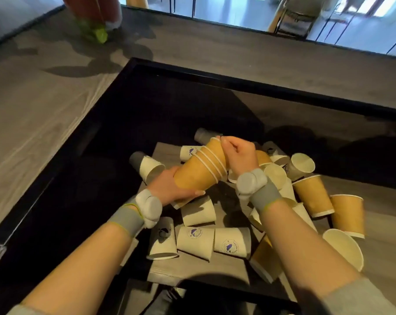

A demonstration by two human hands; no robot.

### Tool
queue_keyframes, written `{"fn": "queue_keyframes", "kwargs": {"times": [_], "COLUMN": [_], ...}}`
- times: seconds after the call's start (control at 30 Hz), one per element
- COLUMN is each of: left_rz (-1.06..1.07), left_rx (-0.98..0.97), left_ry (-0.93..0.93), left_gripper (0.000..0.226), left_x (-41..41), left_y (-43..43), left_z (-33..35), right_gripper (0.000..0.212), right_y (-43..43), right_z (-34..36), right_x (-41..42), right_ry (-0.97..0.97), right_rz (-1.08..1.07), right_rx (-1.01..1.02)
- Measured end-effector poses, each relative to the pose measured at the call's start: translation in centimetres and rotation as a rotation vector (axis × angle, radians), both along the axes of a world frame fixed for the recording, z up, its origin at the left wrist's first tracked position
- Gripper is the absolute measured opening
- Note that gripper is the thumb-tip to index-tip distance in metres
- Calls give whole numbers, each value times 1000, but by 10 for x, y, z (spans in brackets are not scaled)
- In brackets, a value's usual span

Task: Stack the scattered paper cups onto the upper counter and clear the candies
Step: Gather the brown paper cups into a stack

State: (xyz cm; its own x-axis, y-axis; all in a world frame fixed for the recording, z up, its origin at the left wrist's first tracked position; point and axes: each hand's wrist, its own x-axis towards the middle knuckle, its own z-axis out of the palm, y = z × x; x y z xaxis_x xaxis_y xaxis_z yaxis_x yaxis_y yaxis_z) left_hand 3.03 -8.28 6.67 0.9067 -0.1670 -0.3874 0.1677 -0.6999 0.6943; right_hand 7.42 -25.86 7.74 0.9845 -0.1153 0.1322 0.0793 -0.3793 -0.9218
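Item one: a nested stack of kraft-brown cups [201,169], lying tilted, rims pointing up and away, held above the lower surface [167,151] by both hands. Left hand [169,189]: wrapped around the closed base end of the stack, fingers curled beneath it. Right hand [236,153]: closed over the rim end, fingertips pinching the outermost cup's lip. Both wrists carry grey bands with pale rounded pods. Item two: scattered loose cups on the lower surface beneath and around the hands. White cups with a purple round logo [195,241] lie on their sides in a row near the bottom of the pile, three side by side; another white cup [150,168] lies just left of the held stack, its base in shadow. Brown cups [313,196] stand inverted or tipped at the right, two close together, with open white cups [302,163] showing their insides just behind them. One large white cup [343,247] lies mouth-up at the far right, partly behind the right forearm. Item three: upper surface [45,105], grey wood grain, wrapping the recessed well on the left and far sides, edged in black. A green object [100,35], blurred, rests on it at the far left.
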Motion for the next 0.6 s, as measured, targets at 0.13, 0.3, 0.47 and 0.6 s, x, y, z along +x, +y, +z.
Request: {"fn": "queue_keyframes", "kwargs": {"times": [0.13, 0.3, 0.47, 0.6], "left_rz": [-23, -70, -76, -54], "left_rx": [-56, -37, -53, -20], "left_ry": [16, 16, 11, 29], "left_gripper": [86, 85, 89, 96], "left_x": [-4, -3, 17, 24], "left_y": [-14, -27, -28, -24], "left_z": [-7, -11, -7, -10], "right_gripper": [35, 32, 33, 44], "right_y": [4, -19, -70, -128], "right_z": [-16, -7, -10, -28], "right_x": [-20, -32, -16, 25], "right_ry": [61, 256, 209, 231], "right_rz": [22, 2, -64, 23], "right_rx": [-33, 115, 73, -473]}}
